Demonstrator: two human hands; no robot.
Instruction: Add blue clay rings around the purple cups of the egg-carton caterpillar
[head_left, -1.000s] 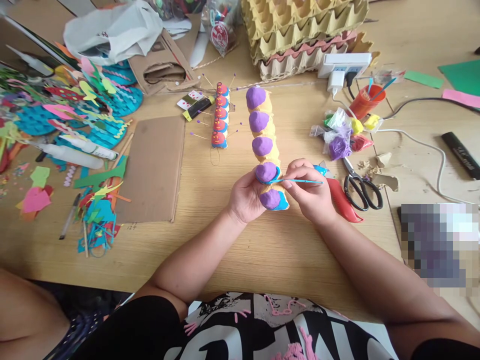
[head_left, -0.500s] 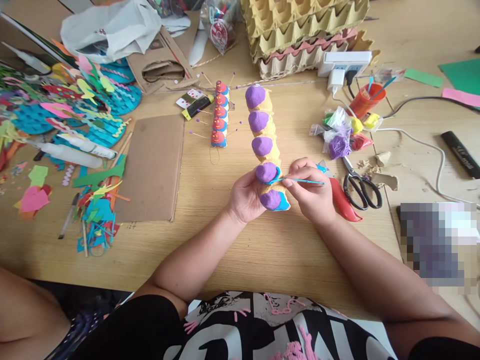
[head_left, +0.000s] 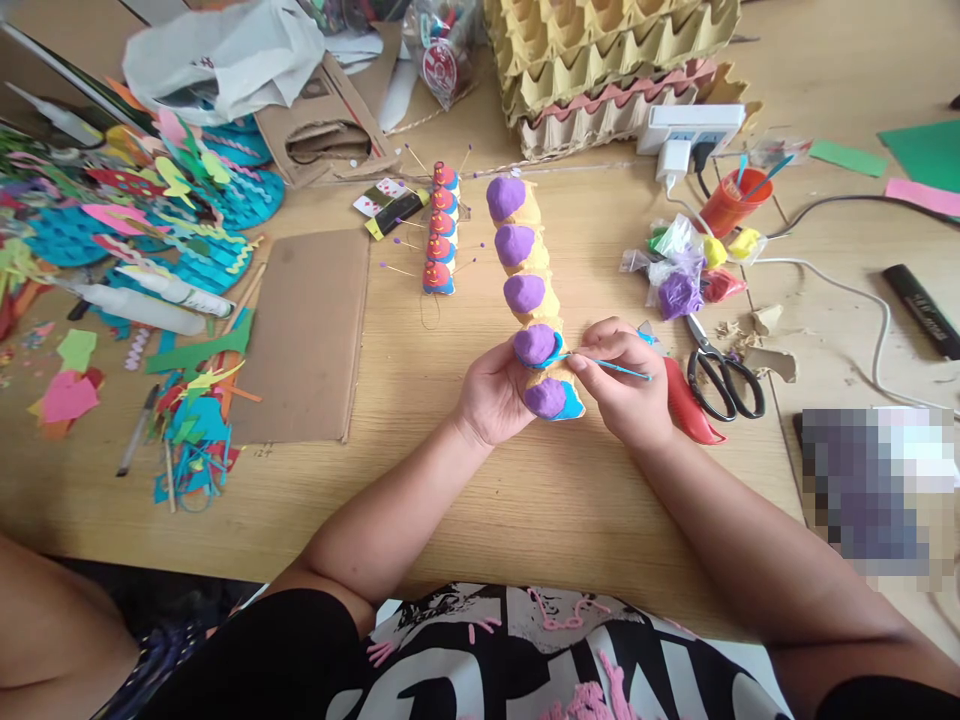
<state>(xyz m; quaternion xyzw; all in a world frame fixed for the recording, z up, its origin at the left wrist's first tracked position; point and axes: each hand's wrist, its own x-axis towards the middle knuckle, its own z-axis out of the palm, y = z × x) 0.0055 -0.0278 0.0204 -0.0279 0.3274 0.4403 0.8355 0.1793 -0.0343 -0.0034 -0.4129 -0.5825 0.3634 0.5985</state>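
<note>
With left hand [head_left: 491,397], gripping near end of purple-domed yellow strip [head_left: 534,262] over wooden table [head_left: 465,530]. With right hand [head_left: 631,388], pinching thin blue stick [head_left: 613,367], with tip at blue patch [head_left: 557,346] beside second-nearest purple dome [head_left: 534,345]. Noted farther right: black-handled scissors [head_left: 705,347] beside red handle [head_left: 691,405].

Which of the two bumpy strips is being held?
The purple-domed strip, supported by the left hand; the smaller red-domed strip, off to its left, is touched by no hand.
</note>
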